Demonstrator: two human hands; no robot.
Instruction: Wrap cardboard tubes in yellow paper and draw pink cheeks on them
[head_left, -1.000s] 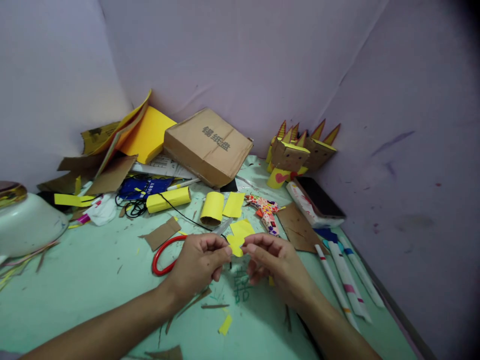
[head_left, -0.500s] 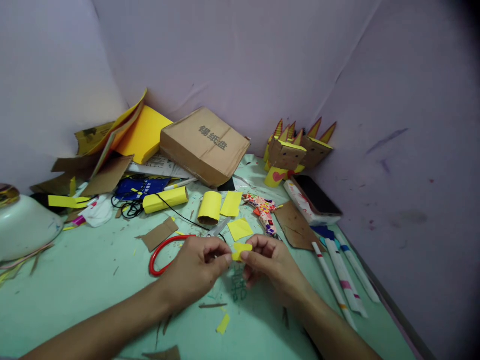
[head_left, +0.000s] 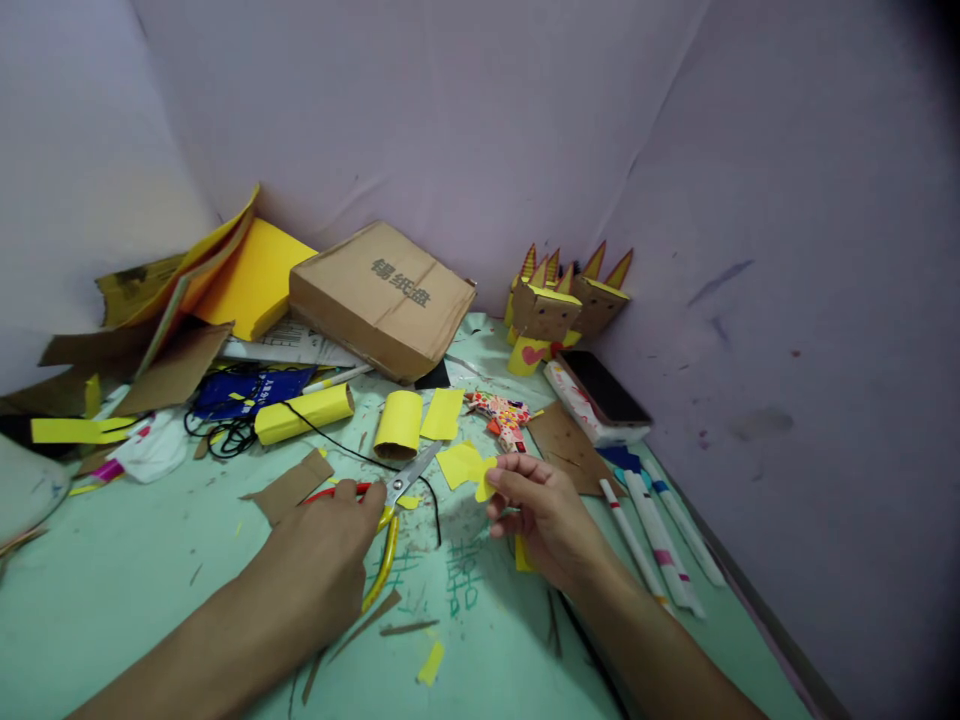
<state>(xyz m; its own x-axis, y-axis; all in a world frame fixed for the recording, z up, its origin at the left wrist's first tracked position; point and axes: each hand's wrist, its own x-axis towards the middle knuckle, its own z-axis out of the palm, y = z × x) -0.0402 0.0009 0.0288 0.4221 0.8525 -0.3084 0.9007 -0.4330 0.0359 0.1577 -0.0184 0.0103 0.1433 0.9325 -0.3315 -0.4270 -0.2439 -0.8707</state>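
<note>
My left hand (head_left: 330, 545) is closed around a pair of scissors (head_left: 409, 478) with one red and one yellow handle. The blades are pressed together or nearly so and point up and right. Between the thumb and fingers of my right hand (head_left: 536, 505) is a small cut piece of yellow paper (head_left: 485, 480). Behind it lies a square yellow paper (head_left: 457, 464), partly overlapped by the piece in view. A black cord (head_left: 435, 510) runs beneath the blades. Just beyond stand a yellow-covered cardboard tube (head_left: 399, 424) and another yellow sheet (head_left: 442, 414).
A cardboard box (head_left: 382, 298) leans at the back. Cardboard figures with spiky tops (head_left: 547, 312) stand by the right wall. A phone (head_left: 606, 388) rests on a white pack; paper-covered sticks (head_left: 664, 550) lie below it. Cardboard and yellow sheets (head_left: 262, 275) pile up back left.
My left hand has let go of the yellow paper piece, moved down and left, and taken hold of the scissors. My right hand keeps the piece. The view has shifted slightly right.
</note>
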